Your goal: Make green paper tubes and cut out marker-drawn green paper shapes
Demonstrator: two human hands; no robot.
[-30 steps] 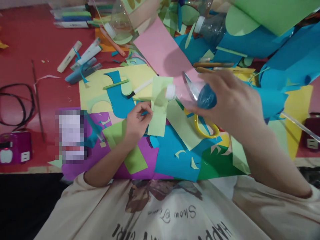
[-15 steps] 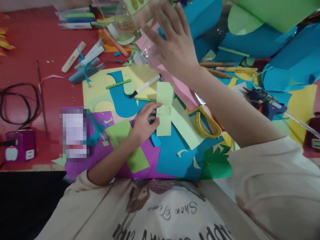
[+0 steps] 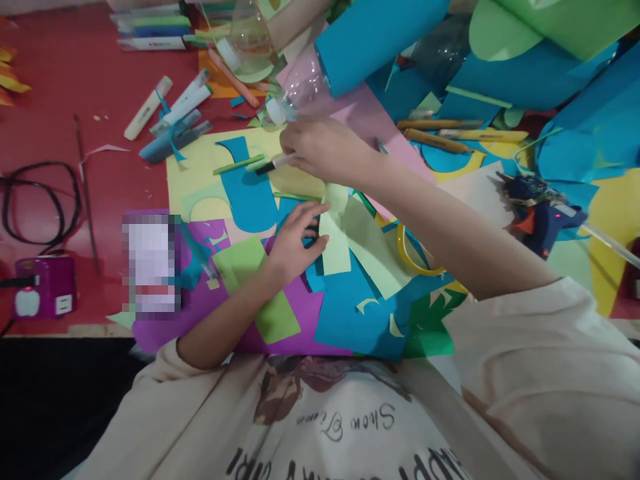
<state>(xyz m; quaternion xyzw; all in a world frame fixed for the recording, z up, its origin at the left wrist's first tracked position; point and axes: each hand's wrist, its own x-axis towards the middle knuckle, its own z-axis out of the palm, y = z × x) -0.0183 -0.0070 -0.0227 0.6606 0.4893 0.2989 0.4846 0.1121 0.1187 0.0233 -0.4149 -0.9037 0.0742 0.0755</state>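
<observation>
My right hand (image 3: 320, 148) reaches across the table and is closed on a white marker pen with a black tip (image 3: 273, 164), which lies over a yellow sheet (image 3: 200, 173). My left hand (image 3: 295, 237) rests with curled fingers against a light green paper strip (image 3: 335, 237) and blue paper scraps. A clear plastic bottle with a white cap (image 3: 295, 93) wrapped in blue paper (image 3: 375, 37) lies beyond my right hand. Yellow-handled scissors (image 3: 415, 257) lie partly under my right forearm.
Coloured paper covers most of the red table (image 3: 60, 87). Several markers (image 3: 170, 113) lie at the upper left, a black cable (image 3: 40, 200) and a purple power block (image 3: 43, 297) at the left edge. A blue glue gun (image 3: 540, 210) sits at the right, brown sticks (image 3: 450, 130) beyond it.
My right hand set the bottle down at the far side, then dropped back to the marker pen and closed on it. My left hand stayed by the green strip.
</observation>
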